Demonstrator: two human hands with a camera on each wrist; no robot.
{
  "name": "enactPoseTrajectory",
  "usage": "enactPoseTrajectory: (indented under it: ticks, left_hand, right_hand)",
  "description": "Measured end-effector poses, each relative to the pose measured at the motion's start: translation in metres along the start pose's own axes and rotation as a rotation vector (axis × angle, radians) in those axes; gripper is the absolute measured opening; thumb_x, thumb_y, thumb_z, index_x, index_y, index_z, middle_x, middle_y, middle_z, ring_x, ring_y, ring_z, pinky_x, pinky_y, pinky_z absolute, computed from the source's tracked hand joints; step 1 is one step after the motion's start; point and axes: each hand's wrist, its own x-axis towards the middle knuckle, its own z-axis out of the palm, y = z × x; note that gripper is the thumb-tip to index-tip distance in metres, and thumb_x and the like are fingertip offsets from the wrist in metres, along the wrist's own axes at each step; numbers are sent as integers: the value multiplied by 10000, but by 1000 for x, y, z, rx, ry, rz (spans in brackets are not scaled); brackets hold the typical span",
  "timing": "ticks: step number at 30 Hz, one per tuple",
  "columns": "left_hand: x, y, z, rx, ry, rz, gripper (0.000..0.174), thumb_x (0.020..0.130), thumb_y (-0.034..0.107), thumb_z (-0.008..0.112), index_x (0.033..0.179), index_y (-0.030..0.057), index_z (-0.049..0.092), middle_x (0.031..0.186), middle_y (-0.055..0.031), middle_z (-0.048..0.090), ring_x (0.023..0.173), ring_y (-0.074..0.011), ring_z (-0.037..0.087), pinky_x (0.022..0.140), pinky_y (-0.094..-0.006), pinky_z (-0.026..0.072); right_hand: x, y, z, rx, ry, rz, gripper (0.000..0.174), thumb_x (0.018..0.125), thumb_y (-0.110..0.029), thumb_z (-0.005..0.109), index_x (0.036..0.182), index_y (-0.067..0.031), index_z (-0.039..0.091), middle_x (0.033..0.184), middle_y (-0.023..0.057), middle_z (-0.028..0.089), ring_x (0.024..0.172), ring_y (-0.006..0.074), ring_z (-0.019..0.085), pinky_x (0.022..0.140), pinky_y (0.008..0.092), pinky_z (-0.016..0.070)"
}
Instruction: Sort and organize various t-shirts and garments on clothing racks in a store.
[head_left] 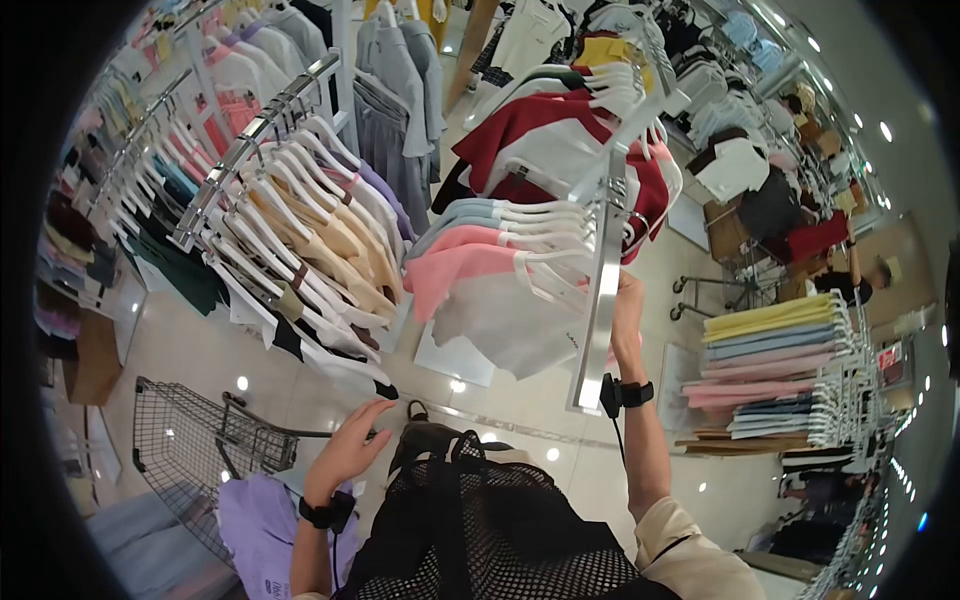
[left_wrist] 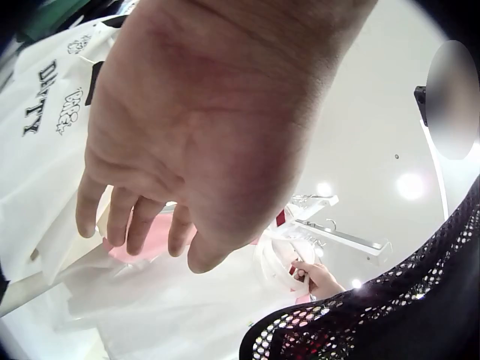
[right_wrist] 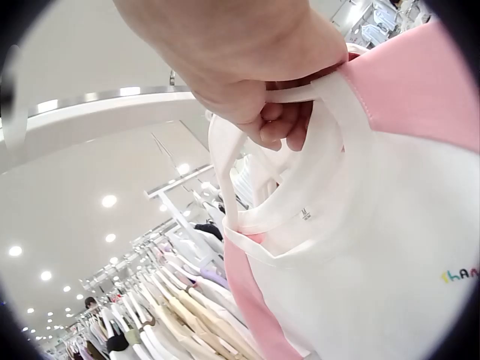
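My right hand (head_left: pixel 627 318) is raised beside the end of a metal rail (head_left: pixel 598 300). In the right wrist view its curled fingers (right_wrist: pixel 281 124) grip the white hanger (right_wrist: pixel 292 94) at the neck of a white shirt (right_wrist: pixel 390 225) with pink sleeves. White hangers with pink and white shirts (head_left: pixel 500 310) hang just left of that rail. My left hand (head_left: pixel 345 455) is held low in the air, fingers extended, holding nothing. In the left wrist view the left hand (left_wrist: pixel 195 135) hangs palm visible before white shirts (left_wrist: pixel 165 307).
A wire cart (head_left: pixel 190 430) stands at the lower left, with a purple garment (head_left: pixel 262 530) near it. A rack of cream and white clothes (head_left: pixel 310 230) is at the left. Folded-over trousers (head_left: pixel 770 350) hang at the right. Another person (head_left: pixel 850 280) is at the far right.
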Motion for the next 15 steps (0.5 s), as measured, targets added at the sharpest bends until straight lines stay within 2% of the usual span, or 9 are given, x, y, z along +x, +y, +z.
enactPoseTrajectory:
  ticks: [1,2,4,6,11,14,15]
  left_hand:
    - [3,1,-5,-20,-8,-20,503,1040,154,654,1524,75,543,1553,-190,563,1447,-373,529,1199,-424,428]
    - [6,1,-10,-41,-19,-40,496,1040,153,650,1519,78,547,1546,-181,571,1435,-371,538,1194,-425,431]
    - [13,-8,-12,-6,-21,-27,472,1040,147,635,1504,89,567,1496,-164,606,1379,-367,575,1159,-429,457]
    - [28,-14,-10,-35,-12,-26,444,1048,168,629,1480,80,577,1447,-173,634,1348,-390,590,1139,-444,467]
    - [39,-10,-6,-94,-52,-82,415,1060,189,615,1465,102,591,1408,-196,648,1325,-411,598,1125,-457,476]
    - [40,-14,-1,-33,-87,-37,446,1053,169,621,1493,105,595,1442,-162,646,1297,-351,629,1058,-423,527]
    - [41,-14,0,-26,-98,-43,444,1056,174,621,1494,105,596,1438,-163,649,1295,-348,630,1053,-422,531]
  right_hand:
    - [3,-10,-2,-9,-23,15,177,908,-160,816,895,13,787,753,3,733,660,47,613,560,250,463]
    - [4,-16,2,24,-28,-40,270,933,-232,830,885,28,772,733,22,725,634,75,622,558,273,488]
    - [15,15,14,-81,-21,-128,302,906,-228,822,839,46,712,649,82,633,601,120,563,575,343,475]
    - [24,26,18,-131,-3,-154,326,896,-237,823,827,52,689,619,121,607,586,158,564,590,380,478]
    - [-3,11,9,-128,-14,-52,337,917,-264,826,881,50,709,694,169,684,634,235,683,637,399,519]
    - [-7,-1,4,-253,-10,-141,343,910,-267,835,899,54,716,737,180,714,664,258,711,666,414,532]
    - [-4,-2,4,-224,-18,-112,329,904,-254,834,904,54,717,742,182,717,667,266,709,672,414,533]
